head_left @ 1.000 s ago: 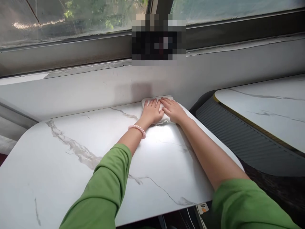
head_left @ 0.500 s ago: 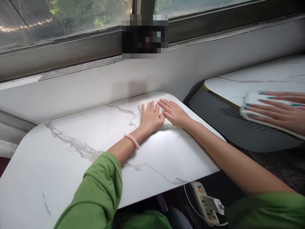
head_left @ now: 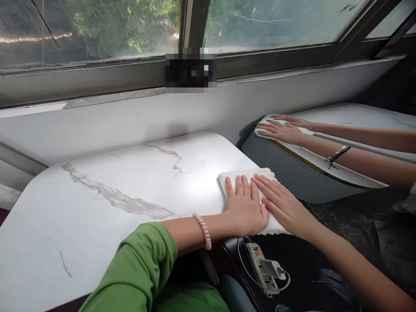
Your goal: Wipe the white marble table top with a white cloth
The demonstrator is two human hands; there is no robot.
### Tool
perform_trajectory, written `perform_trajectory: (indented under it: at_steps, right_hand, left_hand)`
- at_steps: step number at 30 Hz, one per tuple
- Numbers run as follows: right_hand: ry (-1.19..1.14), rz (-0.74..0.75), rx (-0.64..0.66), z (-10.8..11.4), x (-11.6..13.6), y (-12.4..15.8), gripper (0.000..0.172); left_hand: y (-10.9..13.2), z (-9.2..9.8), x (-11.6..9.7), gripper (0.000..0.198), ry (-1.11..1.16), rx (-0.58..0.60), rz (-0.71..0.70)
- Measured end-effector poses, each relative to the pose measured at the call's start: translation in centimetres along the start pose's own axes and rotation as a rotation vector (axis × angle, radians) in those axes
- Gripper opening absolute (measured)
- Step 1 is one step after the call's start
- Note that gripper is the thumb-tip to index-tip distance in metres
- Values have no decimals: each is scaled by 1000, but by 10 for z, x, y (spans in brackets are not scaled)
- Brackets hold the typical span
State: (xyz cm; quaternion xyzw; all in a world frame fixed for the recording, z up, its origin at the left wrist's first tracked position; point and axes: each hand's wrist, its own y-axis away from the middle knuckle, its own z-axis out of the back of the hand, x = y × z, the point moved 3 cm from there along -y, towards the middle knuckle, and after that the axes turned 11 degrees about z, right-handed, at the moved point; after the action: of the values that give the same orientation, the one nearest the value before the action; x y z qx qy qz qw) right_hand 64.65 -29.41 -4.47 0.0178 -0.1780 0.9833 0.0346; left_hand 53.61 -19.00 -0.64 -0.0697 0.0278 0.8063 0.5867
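Note:
A folded white cloth (head_left: 275,226) lies at the right end of a white marble-patterned tabletop (head_left: 195,158), partly hanging past its near right edge. Flat on the cloth, with fingers stretched out, presses my left hand (head_left: 246,210); a pink coiled band circles that wrist. My right hand (head_left: 287,209) rests beside it, also flat with its fingers extended, touching the cloth's right part. The two hands meet near the thumbs. Much of the cloth is hidden under them.
At right, a co-worker's hands (head_left: 286,130) press another white cloth (head_left: 262,133) on a second marble-patterned tabletop (head_left: 347,113). Below my hands lies a power strip (head_left: 260,264) with a white plug and cable. A wall (head_left: 113,117) with windows stands behind.
Both my hands and the cloth have slid from the tabletop's far right corner toward me and to the right. The co-worker's hands and cloth have moved left to the second tabletop's corner.

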Motion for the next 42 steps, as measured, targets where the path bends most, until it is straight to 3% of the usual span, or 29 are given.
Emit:
perform_trajectory:
  at_steps: [6,10,13,19,26,34,42]
  right_hand:
    - [11,-33,35,-5,-14,-10,58]
    - [2,-61,79,-17,-42,-38,58]
    - [-21,-103,43,-28,-68,-75,55]
    - [-27,-67,-12,-54,-104,-163,53]
    - [-31,-39,-20,-70,-131,-226,55]
    - [-7,-23,-28,-77,-140,-232,56]
    - [-39,-76,-8,-66,-115,-198,56]
  left_hand:
    - [-8,0,2,61,5,-26,23]
    - [-40,1,14,62,11,-11,92]
    - [-77,1,34,59,15,-35,131]
    - [-149,-2,94,53,20,-156,208]
    - [-196,2,136,53,5,-171,286]
    - [-201,1,139,52,9,-189,315]
    - [-167,-4,121,55,-53,-173,300]
